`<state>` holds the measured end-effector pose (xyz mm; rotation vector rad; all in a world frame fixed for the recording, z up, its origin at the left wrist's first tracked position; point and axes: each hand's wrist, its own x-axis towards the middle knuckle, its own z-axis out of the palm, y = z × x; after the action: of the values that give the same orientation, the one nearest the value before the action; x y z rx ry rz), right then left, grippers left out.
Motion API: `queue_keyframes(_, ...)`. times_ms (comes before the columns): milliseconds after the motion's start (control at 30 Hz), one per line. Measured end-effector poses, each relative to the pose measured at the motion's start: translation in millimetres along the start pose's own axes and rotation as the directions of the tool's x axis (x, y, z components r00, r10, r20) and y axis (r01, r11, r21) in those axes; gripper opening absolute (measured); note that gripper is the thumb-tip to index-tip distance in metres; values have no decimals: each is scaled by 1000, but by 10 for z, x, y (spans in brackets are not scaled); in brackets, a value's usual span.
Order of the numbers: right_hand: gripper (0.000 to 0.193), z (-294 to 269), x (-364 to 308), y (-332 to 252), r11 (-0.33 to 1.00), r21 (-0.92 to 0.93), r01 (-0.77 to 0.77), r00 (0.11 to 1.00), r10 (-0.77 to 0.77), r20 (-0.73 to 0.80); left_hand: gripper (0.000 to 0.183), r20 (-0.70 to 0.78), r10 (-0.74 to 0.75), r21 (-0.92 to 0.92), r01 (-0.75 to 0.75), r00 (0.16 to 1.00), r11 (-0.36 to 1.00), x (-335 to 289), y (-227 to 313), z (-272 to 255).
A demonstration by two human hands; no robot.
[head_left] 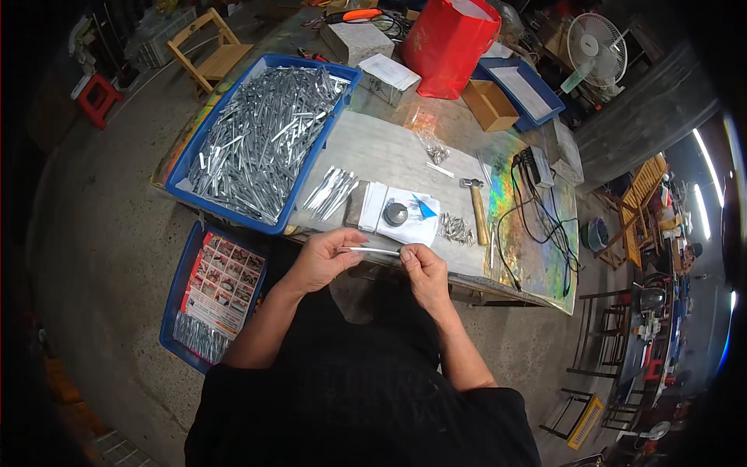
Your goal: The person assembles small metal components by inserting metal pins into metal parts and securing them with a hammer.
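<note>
In the head view, holds a slim silver strip (381, 251) nearly level, just off the near edge of the table (545, 274). Pinches its left part between thumb and fingers of the left hand (325, 261), its right end between thumb and curled fingers of the right hand (425, 272). Has, just beyond, a round dark metal piece (395, 213) on white paper (412, 232), with loose strips (333, 193) leftward, small metal pieces (457, 229) and a hammer (480, 218) rightward.

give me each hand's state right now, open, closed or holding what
Left hand: closed, holding one end of a slim silvery strip.
Right hand: closed, pinching the other end of the slim silvery strip.
</note>
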<state>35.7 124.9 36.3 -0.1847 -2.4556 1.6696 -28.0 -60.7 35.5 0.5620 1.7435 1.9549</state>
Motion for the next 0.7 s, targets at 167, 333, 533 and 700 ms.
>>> queue_keyframes(167,20,-5,10,120,959,257,-123,992,122,18,23,-20,-26,-234,20,999,972,79,-64,94)
queue_keyframes(333,21,5,-25,136,859,459,-228,973,217,77,21,-13,-72,-276,66,997,959,108,-115,201)
queue_keyframes(533,25,7,-66,219,773,548,-320,946,288,146,16,-25,-70,-364,56,997,930,190,-253,281)
queue_keyframes(700,27,-1,-100,226,602,668,-439,895,363,261,14,-50,-85,-367,61,995,928,249,-319,337)
